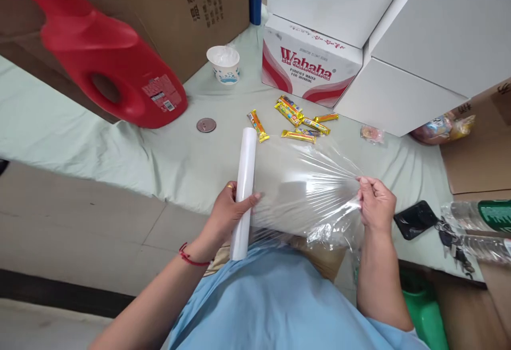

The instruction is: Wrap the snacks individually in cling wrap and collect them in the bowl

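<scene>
My left hand is wrapped round a white roll of plastic wrap, held nearly upright at the table's front edge. From the roll a clear sheet of plastic wrap stretches across to my right hand. The right fingers pinch the sheet's edge, and creases fan out from that grip. Just beyond the sheet lie several yellow-wrapped snack bars, and one more snack bar sits close to the roll's top end.
A red jug stands at left, near a paper cup and a round brown disc. Behind are a Wahaha carton and white boxes. A black phone-like object, keys and plastic bottles lie at right.
</scene>
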{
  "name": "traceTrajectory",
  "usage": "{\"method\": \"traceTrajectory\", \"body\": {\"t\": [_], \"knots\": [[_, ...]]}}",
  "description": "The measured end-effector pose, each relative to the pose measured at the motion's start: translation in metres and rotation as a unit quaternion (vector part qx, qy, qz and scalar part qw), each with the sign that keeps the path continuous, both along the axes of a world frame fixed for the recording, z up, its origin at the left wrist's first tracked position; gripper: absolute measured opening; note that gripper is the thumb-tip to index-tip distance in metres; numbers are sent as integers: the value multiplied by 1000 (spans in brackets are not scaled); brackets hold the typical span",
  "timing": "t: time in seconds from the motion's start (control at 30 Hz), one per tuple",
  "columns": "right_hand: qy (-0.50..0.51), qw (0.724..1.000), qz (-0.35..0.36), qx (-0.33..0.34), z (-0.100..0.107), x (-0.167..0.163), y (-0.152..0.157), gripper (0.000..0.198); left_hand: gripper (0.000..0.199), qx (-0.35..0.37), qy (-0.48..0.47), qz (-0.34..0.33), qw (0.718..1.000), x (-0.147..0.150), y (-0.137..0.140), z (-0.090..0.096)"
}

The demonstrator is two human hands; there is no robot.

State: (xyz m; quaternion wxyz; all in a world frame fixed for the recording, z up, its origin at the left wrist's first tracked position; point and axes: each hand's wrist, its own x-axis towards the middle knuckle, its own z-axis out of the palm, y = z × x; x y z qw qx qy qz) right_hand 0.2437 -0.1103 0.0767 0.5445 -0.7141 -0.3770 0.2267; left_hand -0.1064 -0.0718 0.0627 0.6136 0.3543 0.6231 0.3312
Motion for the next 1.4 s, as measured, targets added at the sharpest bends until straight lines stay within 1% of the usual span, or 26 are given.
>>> {"method": "traceTrajectory", "body": {"t": [0.07, 0.1, 0.2, 0.23, 0.3, 0.37, 0.43, 0.5, 0.6, 0.67, 0.73, 0.8, 0.9, 0.97, 1.03, 1.1, 1.13, 1.2, 1.23, 1.3, 1.4], "knots": [[18, 999, -1, -32, -16, 5, 0, 54, 59, 34, 64, -30, 997, -5, 8, -2], [25, 999, -2, -46, -22, 7, 0, 56, 57, 44, 77, -41, 995, -7, 12, -3], [26, 997, -1, -79, -36, 12, -1, 60, 52, 37, 92, -63, 993, -13, 24, -4], [19, 996, 4, -91, -39, 13, -1, 60, 51, 36, 109, -73, 991, -14, 28, -3], [-7, 993, 17, -118, -45, 13, 0, 60, 51, 52, 180, -91, 978, -14, 36, 0], [-37, 989, 27, -144, -49, 11, 1, 59, 56, 87, 273, -100, 953, -13, 43, 4], [-60, 984, 37, -165, -53, 9, 2, 58, 62, 109, 355, -118, 921, -12, 48, 7], [-76, 978, 49, -185, -56, 7, 2, 56, 63, 101, 418, -156, 889, -11, 51, 9], [-104, 971, 60, -207, -60, 7, 1, 52, 59, 86, 488, -206, 844, -9, 49, 8], [-126, 966, 62, -217, -62, 8, 1, 49, 58, 125, 520, -212, 818, -8, 45, 4], [-142, 962, 63, -225, -63, 8, 1, 48, 58, 193, 542, -202, 793, -8, 43, -2], [-149, 961, 62, -226, -62, 8, 1, 49, 58, 251, 547, -193, 775, -11, 42, -9], [-161, 961, 55, -219, -60, 6, 0, 53, 57, 300, 536, -180, 768, -16, 42, -14], [-173, 960, 52, -216, -59, 5, 0, 55, 54, 326, 531, -169, 764, -14, 37, -12], [-185, 957, 51, -217, -58, 4, -1, 55, 50, 354, 520, -167, 759, -2, 25, -7], [-199, 953, 52, -221, -58, 3, 0, 55, 46, 387, 492, -187, 757, 20, 7, -1], [-206, 951, 51, -223, -58, 3, 0, 55, 45, 404, 471, -207, 757, 33, -3, 1], [-213, 949, 49, -228, -58, 2, 1, 54, 46, 440, 416, -274, 747, 61, -21, 1], [-212, 949, 48, -230, -58, 3, 2, 54, 47, 449, 395, -307, 741, 74, -27, -1], [-196, 952, 45, -233, -58, 4, 2, 54, 51, 452, 375, -347, 731, 94, -33, -10], [-122, 964, 55, -230, -57, 10, 2, 55, 56, 416, 395, -354, 739, 104, -28, -30]]}}
